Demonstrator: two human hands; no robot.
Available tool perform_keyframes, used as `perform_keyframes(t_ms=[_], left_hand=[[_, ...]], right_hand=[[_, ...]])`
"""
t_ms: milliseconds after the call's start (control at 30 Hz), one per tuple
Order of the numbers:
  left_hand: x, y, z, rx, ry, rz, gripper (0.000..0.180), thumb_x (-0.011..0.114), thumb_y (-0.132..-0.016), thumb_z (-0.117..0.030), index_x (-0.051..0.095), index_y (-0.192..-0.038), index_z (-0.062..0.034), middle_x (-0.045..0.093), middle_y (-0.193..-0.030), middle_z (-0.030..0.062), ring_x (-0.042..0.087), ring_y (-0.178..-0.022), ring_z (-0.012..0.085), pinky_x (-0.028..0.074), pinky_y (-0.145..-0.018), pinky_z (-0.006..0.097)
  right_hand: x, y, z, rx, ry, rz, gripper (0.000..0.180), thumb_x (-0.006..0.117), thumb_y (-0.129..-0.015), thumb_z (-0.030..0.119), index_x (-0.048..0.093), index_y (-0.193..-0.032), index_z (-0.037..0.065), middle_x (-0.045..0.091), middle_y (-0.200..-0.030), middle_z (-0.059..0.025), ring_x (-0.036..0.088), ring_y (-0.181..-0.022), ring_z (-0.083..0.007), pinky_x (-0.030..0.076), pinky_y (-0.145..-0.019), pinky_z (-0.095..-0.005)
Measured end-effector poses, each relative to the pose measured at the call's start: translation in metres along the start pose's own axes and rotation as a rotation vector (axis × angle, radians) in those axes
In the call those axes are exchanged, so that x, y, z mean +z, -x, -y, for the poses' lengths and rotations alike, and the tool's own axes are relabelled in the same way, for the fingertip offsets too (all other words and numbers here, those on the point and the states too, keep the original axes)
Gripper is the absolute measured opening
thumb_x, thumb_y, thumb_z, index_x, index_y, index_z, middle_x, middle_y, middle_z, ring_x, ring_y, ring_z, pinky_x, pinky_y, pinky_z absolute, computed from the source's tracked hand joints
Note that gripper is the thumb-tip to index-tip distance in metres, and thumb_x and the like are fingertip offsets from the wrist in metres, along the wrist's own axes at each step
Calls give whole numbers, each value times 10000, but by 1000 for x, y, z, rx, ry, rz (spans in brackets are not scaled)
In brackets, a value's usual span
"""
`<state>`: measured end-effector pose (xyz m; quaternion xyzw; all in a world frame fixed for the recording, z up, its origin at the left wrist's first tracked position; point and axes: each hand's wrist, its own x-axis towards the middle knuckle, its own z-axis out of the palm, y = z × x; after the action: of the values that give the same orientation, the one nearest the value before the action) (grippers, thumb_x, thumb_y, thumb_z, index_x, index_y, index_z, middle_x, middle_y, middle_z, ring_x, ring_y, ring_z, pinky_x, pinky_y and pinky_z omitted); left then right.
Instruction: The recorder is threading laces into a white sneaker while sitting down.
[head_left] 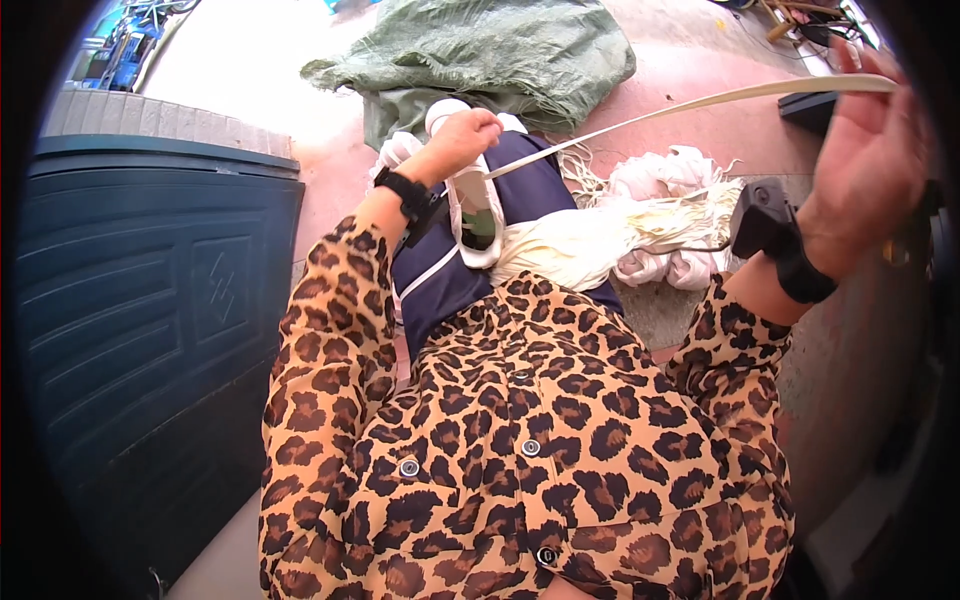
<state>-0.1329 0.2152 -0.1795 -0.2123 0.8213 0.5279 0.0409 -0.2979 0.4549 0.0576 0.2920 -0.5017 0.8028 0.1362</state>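
Head view, and your leopard-print shirt (pixel 540 430) fills the near ground; just past it, a white shoe (pixel 462 235) sits on your navy trousers (pixel 440 290), opening up, heel toward you. Its long axis runs away from you, leaning a little left, toe pointing out past your left hand (pixel 468 138). That hand lies across the shoe's middle, fingers curled close together; what they pinch, I can't tell.

Now the flat cream shoelace (pixel 700 104): it leaves the shoe beside your left hand and stretches up to the right, narrow at the shoe, broad by the camera, right into your raised right hand (pixel 865 150). You've got it clamped between those fingers, with a black device (pixel 765 215) strapped at the wrist below.

Beside the shoe, a thick hank of cream laces (pixel 570 240) spills over your right thigh, with pale pinkish bundles (pixel 660 175) next to it. Left, a blue panelled door (pixel 140 300) flanks you; farther out, a green woven sack (pixel 500 60) slumps on the pink floor (pixel 690 70).

Your left hand and wrist hide the shoe's middle; glare bleaches the far left, and the dark fisheye rim swallows the edges near your right fingertips.
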Motion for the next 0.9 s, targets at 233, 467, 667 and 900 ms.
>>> perform_keyframes(t_ms=[233, 467, 667, 900], left_hand=[[-24, 65, 45, 123, -497, -319, 212, 518, -760, -110, 577, -961, -75, 586, -830, 164, 544, -840, 332, 442, -713, 409], [-13, 77, 44, 27, -690, -388, 310, 538, -762, -132, 520, -1071, -149, 539, -892, 205, 537, -817, 364, 445, -685, 427], [-19, 104, 21, -108, -24, -227, 304, 512, -791, -76, 514, -1092, -37, 516, -610, -2, 476, -572, 58, 389, -543, 195], [-28, 110, 32, -236, 263, -251, 298, 498, -802, -91, 505, -1094, -33, 521, -658, -25, 471, -597, 41, 375, -545, 178]], right_hand=[[28, 120, -86, 1148, -245, 764, 171, 482, -874, 272, 523, -829, 113, 408, -570, 60, 325, -424, -18, 236, -356, -166], [57, 253, -162, 1582, 50, 847, 116, 442, -828, 151, 537, -830, 84, 436, -586, 26, 330, -391, -52, 251, -330, -205], [64, 266, -161, 1439, 93, 925, 417, 335, -849, 69, 372, -1264, 87, 468, -610, -18, 394, -401, -90, 309, -325, -228], [72, 273, -173, 1049, 399, 1131, 261, 382, -788, 10, 518, -1012, 13, 564, -707, -162, 557, -518, -262, 443, -444, -349]])
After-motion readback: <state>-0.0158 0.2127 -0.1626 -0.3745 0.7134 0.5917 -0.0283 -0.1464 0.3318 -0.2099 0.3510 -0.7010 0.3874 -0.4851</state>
